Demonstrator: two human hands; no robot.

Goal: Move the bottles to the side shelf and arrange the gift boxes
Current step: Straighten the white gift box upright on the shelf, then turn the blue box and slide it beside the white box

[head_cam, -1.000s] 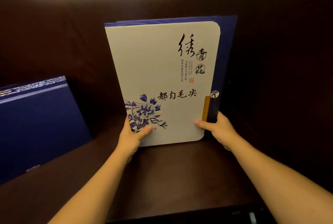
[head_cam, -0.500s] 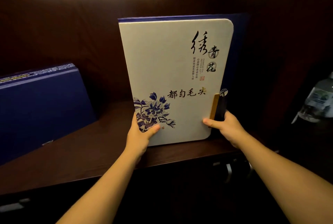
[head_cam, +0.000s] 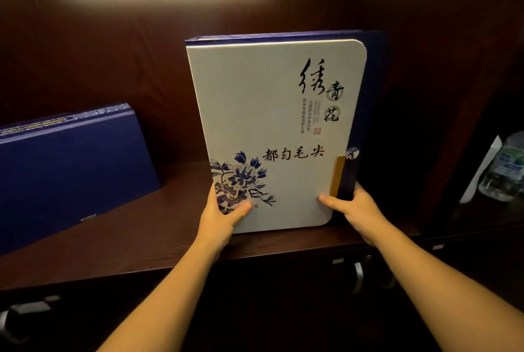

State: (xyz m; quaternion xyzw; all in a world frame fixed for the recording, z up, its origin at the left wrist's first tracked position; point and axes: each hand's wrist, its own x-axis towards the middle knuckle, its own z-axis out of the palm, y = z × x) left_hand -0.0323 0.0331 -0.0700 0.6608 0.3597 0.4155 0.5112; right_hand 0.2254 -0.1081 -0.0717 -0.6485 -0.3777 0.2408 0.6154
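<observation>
The white gift box (head_cam: 272, 130) is large and flat, with a pale front, black brush characters at the upper right, a blue flower print at the lower left and a dark blue spine and back edge; a small gold and dark clasp (head_cam: 341, 178) sits on its right edge. It stands upright on the dark wooden shelf (head_cam: 147, 241), slightly tilted, with its lower edge on the shelf close to the front. The left hand (head_cam: 219, 218) has a closed grip on the lower left corner, with the thumb on the flower print and the other fingers hidden behind the box. The right hand (head_cam: 354, 210) has a closed grip on the lower right edge just under the clasp, the thumb lying on the front face. A second box, the blue gift box (head_cam: 65, 170), leans at the left of the same shelf, well apart from the white one; its left part is cut off by the picture edge. At the far right, in a darker side compartment, a clear plastic bottle (head_cam: 507, 170) with a green and white label is only partly seen, and something white beside it is hard to make out. The small characters on the white box are too blurred to read. The shelf back is dark brown wood with a soft light patch above. Under the shelf are dark cabinet doors with metal handles (head_cam: 357, 278).
</observation>
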